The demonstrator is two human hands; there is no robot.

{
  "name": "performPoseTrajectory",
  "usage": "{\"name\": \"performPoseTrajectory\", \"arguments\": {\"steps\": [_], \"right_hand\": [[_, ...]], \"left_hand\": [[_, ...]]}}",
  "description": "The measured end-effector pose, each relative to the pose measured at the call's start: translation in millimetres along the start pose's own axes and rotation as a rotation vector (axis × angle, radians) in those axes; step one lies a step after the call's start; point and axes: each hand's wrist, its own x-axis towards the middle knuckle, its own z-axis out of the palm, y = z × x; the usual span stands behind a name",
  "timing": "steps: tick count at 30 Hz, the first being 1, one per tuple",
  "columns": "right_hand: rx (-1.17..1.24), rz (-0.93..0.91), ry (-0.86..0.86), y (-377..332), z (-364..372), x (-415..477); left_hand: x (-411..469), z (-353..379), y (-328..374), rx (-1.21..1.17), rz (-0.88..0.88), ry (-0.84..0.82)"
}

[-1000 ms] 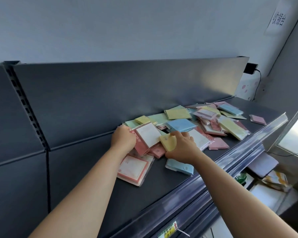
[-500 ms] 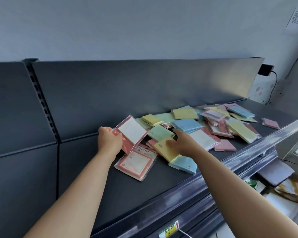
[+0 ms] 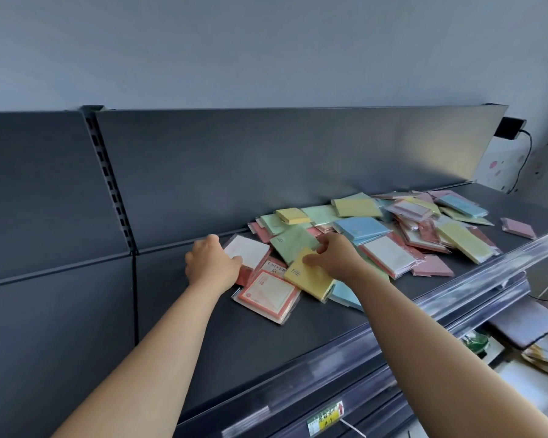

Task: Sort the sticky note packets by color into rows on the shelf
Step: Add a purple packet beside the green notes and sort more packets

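The sticky note packets lie in a loose, unsorted heap on the dark shelf, spread from its middle toward the right end and piled against the back panel. Yellow, green, blue, pink and red-bordered ones overlap at all angles.

At the heap's near left edge the right hand pinches a yellow packet by its upper corner, thumb on top and fingers curled at the far edge. That packet lies tilted over a light blue packet and just beside a green packet.

The left hand grips a white packet with a red edge, its fingers curled over the packet's near left corner. Touching it in front is a red-bordered packet in clear wrap, flat on the shelf.

Farther into the pile sit a blue packet and a small yellow packet – both on top of others. A single pink packet lies apart at the far right of the shelf.

A clear price rail runs along the shelf's front edge, with a yellow price tag on the rail below. A black plug with a cable sits at the back panel's top right corner.
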Motion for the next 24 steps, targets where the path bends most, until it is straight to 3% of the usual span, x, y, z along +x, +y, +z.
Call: {"name": "performPoseTrajectory", "arguments": {"steps": [4, 9, 13, 21, 24], "right_hand": [[0.104, 0.030, -0.023, -4.7, -3.1, -8.5], [0.285, -0.076, -0.032, -14.8, -7.5, -25.0], [0.263, -0.158, -0.065, -22.7, -9.9, -39.2], [0.113, -0.150, 0.092, -12.2, 2.0, -53.2], [0.042, -0.112, 0.072, -7.3, 8.0, -59.4]], "left_hand": [[-2.3, -3.2, 3.5, 0.036, 0.159, -0.008], [-1.8, -2.4, 15.2, -0.110, 0.327, -0.218], [-6.7, -7.9, 26.5, -0.330, 0.341, -0.326], [-11.8, -8.6, 8.8, -0.389, 0.320, -0.251], [-20.7, -11.8, 1.5, -0.452, 0.287, -0.231]]}}
